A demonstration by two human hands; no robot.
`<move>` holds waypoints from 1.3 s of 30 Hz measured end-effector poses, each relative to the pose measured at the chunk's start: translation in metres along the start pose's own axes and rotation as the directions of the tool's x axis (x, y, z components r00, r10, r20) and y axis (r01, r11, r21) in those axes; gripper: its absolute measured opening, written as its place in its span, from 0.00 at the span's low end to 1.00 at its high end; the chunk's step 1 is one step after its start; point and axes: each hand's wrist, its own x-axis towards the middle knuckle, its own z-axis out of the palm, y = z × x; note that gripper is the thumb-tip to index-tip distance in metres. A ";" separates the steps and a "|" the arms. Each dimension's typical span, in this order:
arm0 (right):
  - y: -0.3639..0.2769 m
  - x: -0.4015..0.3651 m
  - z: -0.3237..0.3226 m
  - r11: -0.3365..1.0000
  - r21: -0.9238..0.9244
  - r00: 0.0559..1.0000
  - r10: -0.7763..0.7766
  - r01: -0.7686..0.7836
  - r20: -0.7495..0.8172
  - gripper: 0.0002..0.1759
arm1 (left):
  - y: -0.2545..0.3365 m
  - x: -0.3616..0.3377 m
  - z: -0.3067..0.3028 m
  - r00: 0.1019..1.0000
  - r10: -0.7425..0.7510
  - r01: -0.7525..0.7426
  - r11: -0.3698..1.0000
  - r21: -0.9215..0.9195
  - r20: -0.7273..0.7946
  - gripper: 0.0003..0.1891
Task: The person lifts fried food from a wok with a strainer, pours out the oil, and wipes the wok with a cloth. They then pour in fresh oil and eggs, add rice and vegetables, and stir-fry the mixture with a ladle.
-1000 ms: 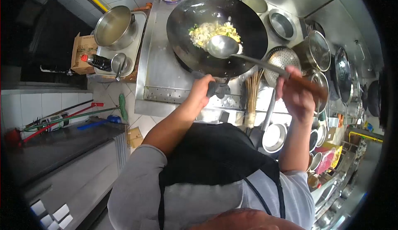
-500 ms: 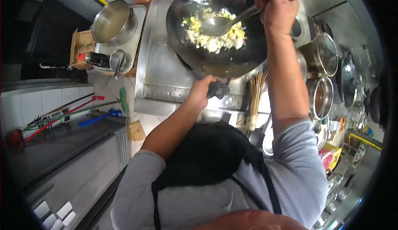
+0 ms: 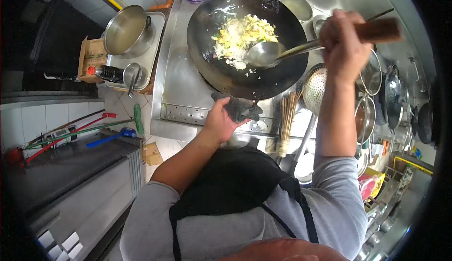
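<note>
A large black wok (image 3: 268,84) sits on the steel stove, with white and yellow chopped food (image 3: 242,37) in its middle. My left hand (image 3: 222,122) is closed around a dark cloth (image 3: 242,109) at the wok's near edge; the cloth hides whatever part of the wok lies under it. Wrapped round the ladle's long handle, just below its wooden end (image 3: 379,30), is my right hand (image 3: 346,42), slightly blurred. The ladle's bowl (image 3: 264,54) rests at the right side of the food, inside the wok.
A bamboo brush (image 3: 288,124) and a perforated strainer (image 3: 316,89) are right of the wok's near side. At the left, a tray (image 3: 157,40) holds a pot (image 3: 125,30), a dark bottle (image 3: 110,72) and a small ladle (image 3: 133,75). Pans hang at the right.
My right hand and the ladle have moved right and lower. The food is gathered higher in the wok. My left hand has shifted slightly left and nearer to me, with the cloth.
</note>
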 end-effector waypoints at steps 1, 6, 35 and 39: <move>-0.003 0.005 -0.004 0.998 0.019 0.998 -0.066 0.066 0.010 0.13 | -0.002 0.003 -0.006 0.999 -0.017 0.013 0.996 0.088 0.037 0.20; 0.066 0.042 -0.002 0.998 -0.042 0.998 -0.052 0.051 -0.036 0.12 | -0.016 0.034 -0.015 0.996 0.009 -0.001 0.996 0.089 -0.089 0.16; 0.063 -0.008 0.007 0.999 0.025 0.991 -0.034 0.037 -0.131 0.13 | -0.008 0.031 -0.005 0.985 -0.095 0.113 0.986 0.122 -0.145 0.13; 0.024 -0.013 0.027 0.993 -0.115 0.996 0.001 -0.012 -0.093 0.13 | -0.011 0.043 -0.020 0.989 -0.041 0.075 0.966 0.249 -0.139 0.07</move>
